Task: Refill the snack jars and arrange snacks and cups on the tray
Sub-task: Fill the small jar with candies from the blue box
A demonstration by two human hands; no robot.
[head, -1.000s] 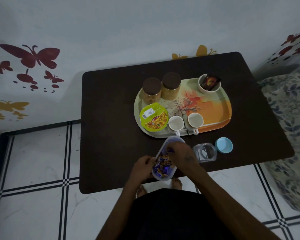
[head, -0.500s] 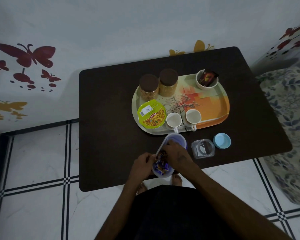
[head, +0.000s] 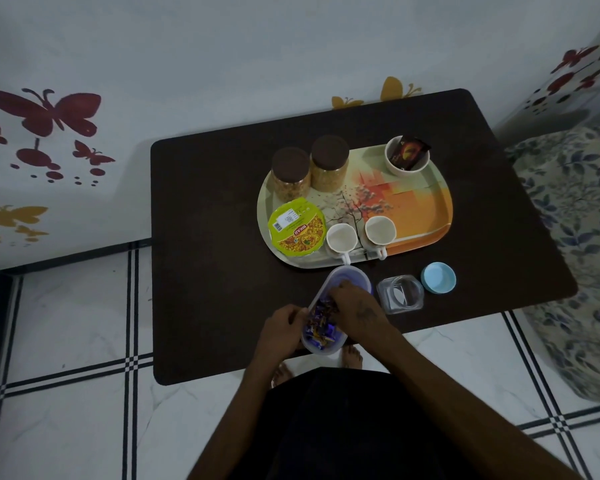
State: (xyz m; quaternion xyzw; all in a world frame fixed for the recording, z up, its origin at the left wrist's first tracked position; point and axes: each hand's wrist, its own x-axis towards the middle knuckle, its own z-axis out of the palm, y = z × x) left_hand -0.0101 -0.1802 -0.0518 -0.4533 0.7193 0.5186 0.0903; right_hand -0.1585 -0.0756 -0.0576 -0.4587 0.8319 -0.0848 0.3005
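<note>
An oval plastic container (head: 326, 348) of wrapped candies lies at the table's near edge. My left hand (head: 281, 327) grips its left rim. My right hand (head: 355, 304) reaches into it, fingers curled down among the candies; whether it holds one is hidden. To the right stand an empty clear jar (head: 400, 294) and its blue lid (head: 438, 277). The patterned tray (head: 420, 216) carries two brown-lidded snack jars (head: 290, 173) (head: 329, 163), a green noodle cup (head: 297, 227), two white cups (head: 342, 238) (head: 380, 230) and a white bowl (head: 394, 168) with a dark packet.
The dark table (head: 205, 237) stands against a white wall with butterfly decals. A floral bedspread (head: 575, 244) borders the table on the right. White tiled floor (head: 66, 323) lies to the left.
My right hand has shifted slightly inside the candy container. The view has drifted a little; the objects on the table have not moved.
</note>
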